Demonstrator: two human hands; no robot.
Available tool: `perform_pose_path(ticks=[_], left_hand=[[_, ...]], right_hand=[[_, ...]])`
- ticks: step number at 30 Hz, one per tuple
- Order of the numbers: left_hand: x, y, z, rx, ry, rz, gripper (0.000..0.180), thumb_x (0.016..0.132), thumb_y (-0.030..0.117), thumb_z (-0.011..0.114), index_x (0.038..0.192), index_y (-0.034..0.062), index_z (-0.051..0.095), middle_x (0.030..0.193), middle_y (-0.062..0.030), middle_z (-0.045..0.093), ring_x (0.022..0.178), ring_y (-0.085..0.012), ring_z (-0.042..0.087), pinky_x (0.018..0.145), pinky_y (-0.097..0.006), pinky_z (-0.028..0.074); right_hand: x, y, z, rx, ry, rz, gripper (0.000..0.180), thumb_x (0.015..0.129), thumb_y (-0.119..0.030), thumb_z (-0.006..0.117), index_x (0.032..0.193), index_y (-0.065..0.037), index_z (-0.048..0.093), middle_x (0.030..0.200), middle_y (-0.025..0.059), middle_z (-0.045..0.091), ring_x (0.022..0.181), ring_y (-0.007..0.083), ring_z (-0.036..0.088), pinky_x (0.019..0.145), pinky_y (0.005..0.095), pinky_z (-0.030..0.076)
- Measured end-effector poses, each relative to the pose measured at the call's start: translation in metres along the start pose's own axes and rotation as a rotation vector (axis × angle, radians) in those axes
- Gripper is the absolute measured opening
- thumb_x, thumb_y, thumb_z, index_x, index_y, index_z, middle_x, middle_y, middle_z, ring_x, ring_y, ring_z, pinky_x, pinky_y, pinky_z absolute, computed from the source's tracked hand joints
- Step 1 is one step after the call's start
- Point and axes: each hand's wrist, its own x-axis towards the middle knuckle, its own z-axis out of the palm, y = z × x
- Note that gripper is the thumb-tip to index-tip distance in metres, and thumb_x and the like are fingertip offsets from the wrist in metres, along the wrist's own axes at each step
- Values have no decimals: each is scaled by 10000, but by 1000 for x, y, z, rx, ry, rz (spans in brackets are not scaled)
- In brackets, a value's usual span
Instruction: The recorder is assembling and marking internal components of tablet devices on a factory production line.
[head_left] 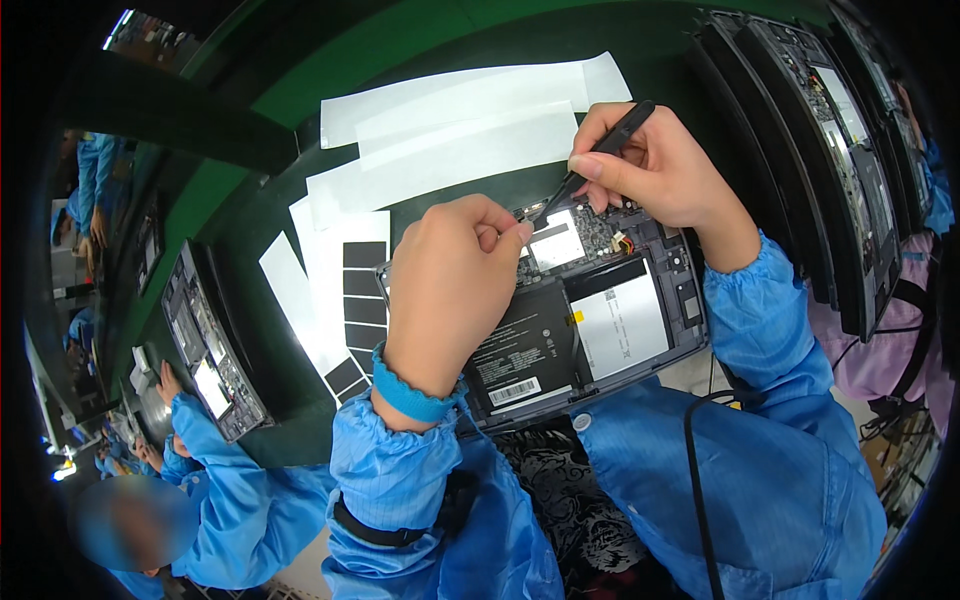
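Note:
An opened laptop base (690,345) lies in front of me, its green circuit board (597,232), black battery (520,340) and a silver panel (625,325) exposed. My right hand (665,165) grips black tweezers (622,132), whose tip slants down to the board near a silver plate (557,245). Close to that tip, my left hand (450,280) has thumb and forefinger pinched together over the board's left part; what they hold, if anything, is hidden. The left hand and wrist cover the laptop's left side. A blue band (410,392) circles my left wrist.
White paper strips (460,110) lie beyond the laptop. A sheet of black rectangular stickers (363,285) is at its left. Opened laptop bases (800,150) stand at the right; another (215,345) lies left, near a co-worker in blue (240,510). A black cable (697,480) hangs over my lap.

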Motion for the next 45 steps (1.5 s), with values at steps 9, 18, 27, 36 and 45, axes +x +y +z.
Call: perform_pose_path(ticks=[9, 18, 27, 36, 45], left_hand=[[4, 5, 5, 121, 76, 67, 202, 825, 161, 694, 770, -32, 665, 526, -58, 510, 465, -162, 469, 475, -317, 384], [6, 5, 7, 152, 85, 15, 261, 810, 216, 729, 756, -34, 676, 566, -90, 577, 504, -189, 549, 507, -311, 437], [6, 8, 9, 130, 84, -38, 235, 792, 175, 746, 745, -44, 677, 538, -64, 553, 483, -141, 519, 479, -289, 409], [8, 4, 8, 128, 110, -17, 229, 769, 164, 768, 749, -50, 688, 554, -89, 599, 478, -142, 554, 470, -282, 433], [17, 4, 6, 105, 44, -48, 233, 759, 141, 773, 725, -70, 679, 558, -102, 609, 469, -135, 553, 446, -276, 430]], right_hand=[[1, -1, 1, -28, -19, 1, 167, 896, -174, 658, 874, -13, 624, 677, 39, 616, 613, 97, 605, 572, 229, 453], [1, 0, 1, -27, -23, -8, 164, 896, -167, 650, 870, -9, 620, 668, 31, 601, 612, 98, 604, 578, 227, 465], [1, -1, 0, -40, -28, 9, 162, 899, -160, 646, 865, -4, 616, 678, 30, 595, 608, 97, 600, 576, 227, 469], [2, -2, 1, -17, -31, 5, 162, 904, -154, 644, 869, 0, 611, 676, 23, 582, 610, 91, 591, 573, 223, 466], [1, -1, 1, -5, -25, 28, 144, 906, -133, 639, 871, 3, 607, 683, 24, 585, 615, 91, 590, 571, 223, 466]])
